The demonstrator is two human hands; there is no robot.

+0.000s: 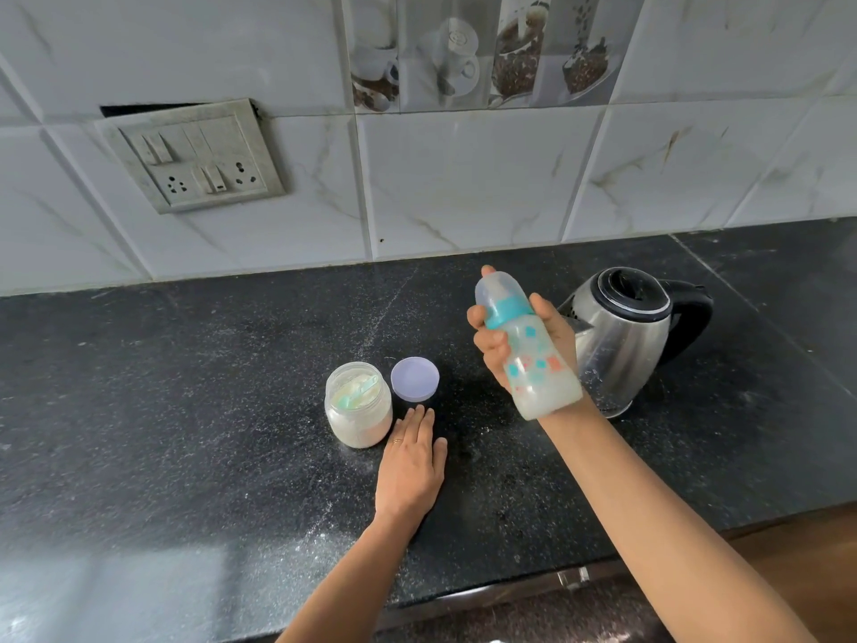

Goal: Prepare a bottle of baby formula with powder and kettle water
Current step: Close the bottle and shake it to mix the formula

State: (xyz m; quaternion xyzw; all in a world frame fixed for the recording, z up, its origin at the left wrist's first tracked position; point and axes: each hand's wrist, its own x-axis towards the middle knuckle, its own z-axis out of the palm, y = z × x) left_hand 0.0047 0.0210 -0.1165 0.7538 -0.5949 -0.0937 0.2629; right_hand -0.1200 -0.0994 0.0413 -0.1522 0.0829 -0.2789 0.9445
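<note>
My right hand [498, 338] grips a baby bottle [533, 359] with a teal collar and clear cap, held tilted above the counter, milky liquid inside. Behind it stands a steel kettle [626, 336] with a black lid and handle. An uncapped jar of formula powder [358, 406] holds a teal scoop [359, 395]. Its lilac lid [414, 379] lies beside it on the right. My left hand [410, 461] rests flat on the black counter [185, 410], fingers together, just right of the jar and below the lid.
A switch and socket plate [195, 155] hangs on the tiled wall at the left. The counter's front edge [510, 591] runs across the lower right. White powder specks dust the counter around the jar.
</note>
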